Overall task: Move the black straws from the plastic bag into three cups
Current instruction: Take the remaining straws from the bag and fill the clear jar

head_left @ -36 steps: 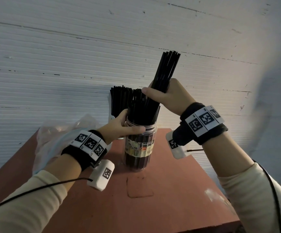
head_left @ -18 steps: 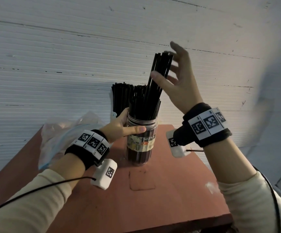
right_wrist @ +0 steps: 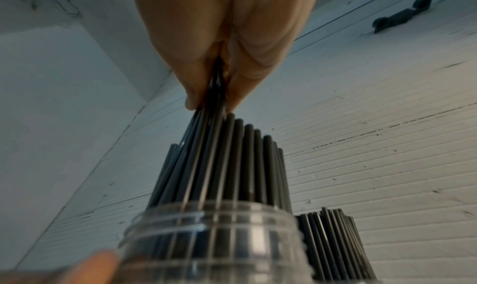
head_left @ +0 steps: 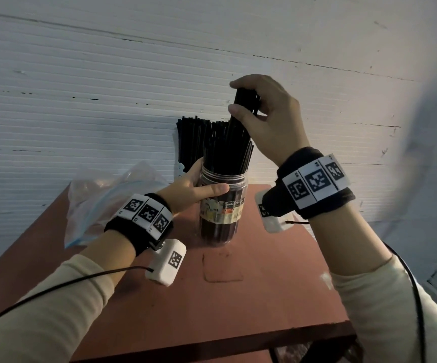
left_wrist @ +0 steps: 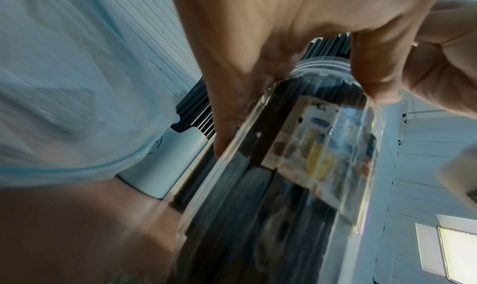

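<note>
Two cups (head_left: 222,210) full, black straws (head_left: 225,150)

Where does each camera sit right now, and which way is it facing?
Head: worn on the head, facing forward and down at the table; shows both forearms, left hand gripping the jar, right hand pinching straws.
Left wrist: looks along the left hand at the jar, the bag beside it.
Right wrist: looks up along the right hand's fingers on the straws.
All three views share the jar.
</note>
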`<state>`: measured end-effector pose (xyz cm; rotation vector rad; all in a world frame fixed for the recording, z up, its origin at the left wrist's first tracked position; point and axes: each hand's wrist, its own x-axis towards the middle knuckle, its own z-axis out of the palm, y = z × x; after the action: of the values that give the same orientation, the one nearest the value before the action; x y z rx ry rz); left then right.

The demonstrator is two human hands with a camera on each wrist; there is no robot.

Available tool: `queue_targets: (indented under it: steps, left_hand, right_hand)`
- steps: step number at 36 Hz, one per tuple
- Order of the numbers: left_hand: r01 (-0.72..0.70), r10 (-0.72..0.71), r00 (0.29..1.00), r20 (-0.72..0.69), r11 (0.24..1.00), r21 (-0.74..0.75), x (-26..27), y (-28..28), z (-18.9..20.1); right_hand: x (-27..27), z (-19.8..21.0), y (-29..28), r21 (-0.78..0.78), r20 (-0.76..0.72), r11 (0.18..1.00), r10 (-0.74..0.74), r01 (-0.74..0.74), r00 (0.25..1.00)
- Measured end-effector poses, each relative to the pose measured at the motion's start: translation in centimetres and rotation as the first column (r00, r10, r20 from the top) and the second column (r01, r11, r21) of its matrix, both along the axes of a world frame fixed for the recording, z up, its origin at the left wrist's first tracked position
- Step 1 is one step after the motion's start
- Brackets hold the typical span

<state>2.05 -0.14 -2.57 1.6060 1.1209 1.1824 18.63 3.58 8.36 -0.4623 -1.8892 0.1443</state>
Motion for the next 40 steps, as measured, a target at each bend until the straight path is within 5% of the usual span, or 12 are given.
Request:
queue_targets:
  steps: [21, 40]
  left_hand:
    - [0.013, -0.015, 0.998, 0.059, 0.999, 0.036, 0.4, -0.9, 0.1]
    - [-0.099, 0.095, 0.992, 0.081, 0.994, 0.051, 1.0, -0.9, -0.5]
  right_hand:
    - [-0.2, -6.8, -1.2, 0.053, 0.128, 0.995, -0.096, 0.09, 0.987]
    - [0.4, -7.3, -2.3, 0.074, 0.221, 0.979, -0.204, 0.192, 0.954]
